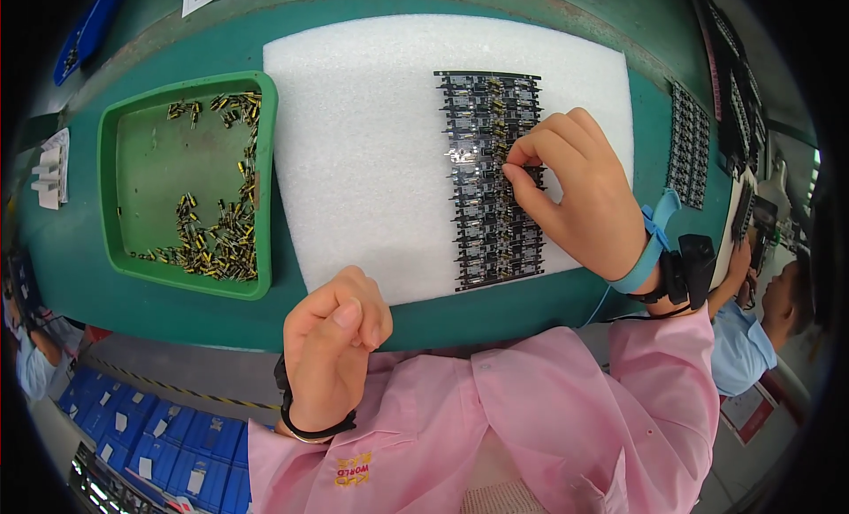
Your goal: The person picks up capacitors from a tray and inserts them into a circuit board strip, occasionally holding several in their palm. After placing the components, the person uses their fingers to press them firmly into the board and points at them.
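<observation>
A panel of black circuit boards (473,182) lies on a white foam sheet (363,143), with a column of small black-and-gold parts down its middle. Over the panel's right half, my right hand (579,182) pinches thumb and forefinger together at that column. Whatever sits between those fingertips is too small to make out. My left hand (334,342) is held at the foam's near edge, fingers curled in and thumb on top; its contents, if any, are hidden. Left of the foam, a green tray (268,152) holds many loose black-and-gold cylindrical components (217,244) with wire leads.
More board panels (688,143) lie on the green table (389,330) at the right. A blue bin (87,37) stands far left. Blue boxes (168,434) are on the floor at lower left. Another person (752,337) works at the right. A blue wrist strap (650,253) trails a cord.
</observation>
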